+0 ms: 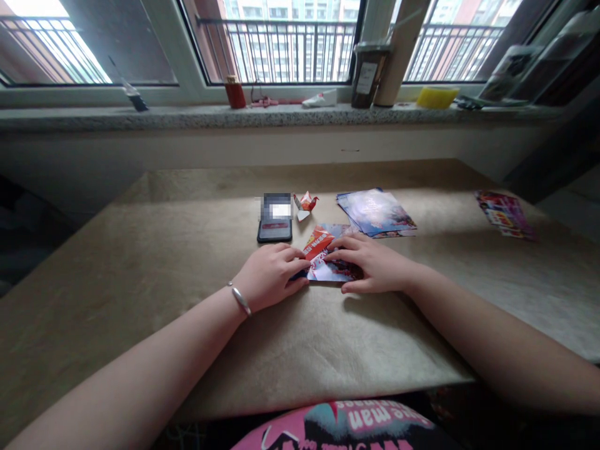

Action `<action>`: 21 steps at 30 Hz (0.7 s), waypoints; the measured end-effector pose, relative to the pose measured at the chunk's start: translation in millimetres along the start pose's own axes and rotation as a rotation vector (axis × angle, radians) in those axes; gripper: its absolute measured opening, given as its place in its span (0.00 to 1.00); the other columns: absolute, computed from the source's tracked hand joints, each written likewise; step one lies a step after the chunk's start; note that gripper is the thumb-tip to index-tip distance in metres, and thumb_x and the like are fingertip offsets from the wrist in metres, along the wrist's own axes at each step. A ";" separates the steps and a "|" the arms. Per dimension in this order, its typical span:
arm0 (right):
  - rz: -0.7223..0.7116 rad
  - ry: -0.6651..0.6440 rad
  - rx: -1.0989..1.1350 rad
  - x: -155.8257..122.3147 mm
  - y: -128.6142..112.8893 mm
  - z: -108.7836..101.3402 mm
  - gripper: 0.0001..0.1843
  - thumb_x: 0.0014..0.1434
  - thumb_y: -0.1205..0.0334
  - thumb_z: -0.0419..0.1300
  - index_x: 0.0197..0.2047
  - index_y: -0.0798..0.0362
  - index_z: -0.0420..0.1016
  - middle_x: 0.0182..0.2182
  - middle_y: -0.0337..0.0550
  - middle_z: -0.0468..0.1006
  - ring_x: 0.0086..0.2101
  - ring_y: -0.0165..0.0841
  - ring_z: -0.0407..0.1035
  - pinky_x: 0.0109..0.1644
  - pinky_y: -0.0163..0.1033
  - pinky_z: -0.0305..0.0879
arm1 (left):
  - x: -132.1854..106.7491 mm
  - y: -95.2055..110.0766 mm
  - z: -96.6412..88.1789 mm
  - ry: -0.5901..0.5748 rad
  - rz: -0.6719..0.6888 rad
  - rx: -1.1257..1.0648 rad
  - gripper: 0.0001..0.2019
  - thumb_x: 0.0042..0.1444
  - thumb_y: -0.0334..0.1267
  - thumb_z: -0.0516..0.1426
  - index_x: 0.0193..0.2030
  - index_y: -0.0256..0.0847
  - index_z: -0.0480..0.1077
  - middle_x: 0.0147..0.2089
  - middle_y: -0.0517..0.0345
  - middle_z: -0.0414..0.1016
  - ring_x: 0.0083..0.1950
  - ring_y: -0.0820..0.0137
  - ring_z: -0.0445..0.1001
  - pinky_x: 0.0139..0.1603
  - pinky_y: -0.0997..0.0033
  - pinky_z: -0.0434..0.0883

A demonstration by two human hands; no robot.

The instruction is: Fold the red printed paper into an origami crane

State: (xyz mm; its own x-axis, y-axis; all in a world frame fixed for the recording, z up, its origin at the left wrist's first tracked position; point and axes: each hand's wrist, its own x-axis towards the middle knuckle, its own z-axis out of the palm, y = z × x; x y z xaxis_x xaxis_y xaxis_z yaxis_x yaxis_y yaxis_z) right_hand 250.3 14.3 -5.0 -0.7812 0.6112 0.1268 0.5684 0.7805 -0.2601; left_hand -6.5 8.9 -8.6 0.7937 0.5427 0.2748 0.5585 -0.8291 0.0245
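Observation:
A colourful printed sheet of paper lies on the table in front of me, with a folded orange-red flap at its upper left. My left hand, with a silver bracelet at the wrist, has its fingers and thumb closed on the sheet's left edge. Spread fingers of my right hand rest on the sheet's right side, the thumb near its lower edge. Just beyond the sheet stands a small folded red-and-white paper piece. A phone lies beyond my left hand, its screen partly blurred out.
A stack of printed sheets lies beyond my right hand. More printed papers are at the far right of the brown-covered table. On the windowsill stand a red bottle, a dark lidded container and a yellow object.

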 end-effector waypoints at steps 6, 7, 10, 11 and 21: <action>-0.038 0.010 -0.031 1.0 -2.9 -0.2 0.30 0.51 0.50 0.60 0.56 0.50 0.67 0.53 0.49 0.68 0.51 0.43 0.59 0.57 0.51 0.56 | -1.5 -0.6 0.9 0.005 0.012 0.022 0.14 0.60 0.44 0.51 0.48 0.44 0.71 0.44 0.52 0.73 0.42 0.66 0.70 0.42 0.63 0.70; -0.045 0.015 -0.036 1.3 -3.2 -0.3 0.28 0.52 0.52 0.60 0.55 0.51 0.68 0.52 0.49 0.68 0.51 0.42 0.60 0.56 0.50 0.57 | -1.8 -0.9 1.1 0.003 0.014 0.024 0.14 0.60 0.43 0.52 0.49 0.44 0.71 0.45 0.52 0.73 0.42 0.66 0.70 0.42 0.63 0.70; -0.075 0.030 -0.041 1.9 -3.9 -0.8 0.22 0.52 0.58 0.59 0.52 0.51 0.71 0.50 0.49 0.71 0.49 0.40 0.62 0.54 0.48 0.60 | -2.7 -1.6 2.0 0.003 0.015 0.024 0.14 0.60 0.43 0.52 0.49 0.45 0.71 0.45 0.51 0.72 0.42 0.67 0.70 0.42 0.63 0.70; -0.086 0.033 -0.040 2.0 -4.3 -0.9 0.21 0.52 0.61 0.58 0.50 0.52 0.72 0.48 0.49 0.72 0.48 0.40 0.63 0.53 0.47 0.60 | -3.1 -1.8 2.3 0.002 0.017 0.023 0.13 0.60 0.42 0.51 0.48 0.45 0.71 0.45 0.52 0.72 0.41 0.67 0.70 0.42 0.63 0.70; -0.045 0.104 -0.006 2.3 -5.2 2.2 0.10 0.56 0.65 0.53 0.34 0.52 0.76 0.34 0.43 0.78 0.37 0.33 0.70 0.43 0.39 0.65 | -6.5 -5.4 6.2 0.009 0.039 -0.094 0.08 0.58 0.38 0.54 0.37 0.39 0.72 0.41 0.53 0.73 0.42 0.69 0.70 0.45 0.66 0.71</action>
State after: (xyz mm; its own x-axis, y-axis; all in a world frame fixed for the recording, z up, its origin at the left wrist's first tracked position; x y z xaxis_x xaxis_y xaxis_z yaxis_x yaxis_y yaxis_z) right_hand 245.0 11.4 -5.4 -0.7751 0.5858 0.2369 0.5355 0.8079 -0.2460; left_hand -13.1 10.7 -16.5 0.8118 0.5090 0.2862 0.5018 -0.8587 0.1038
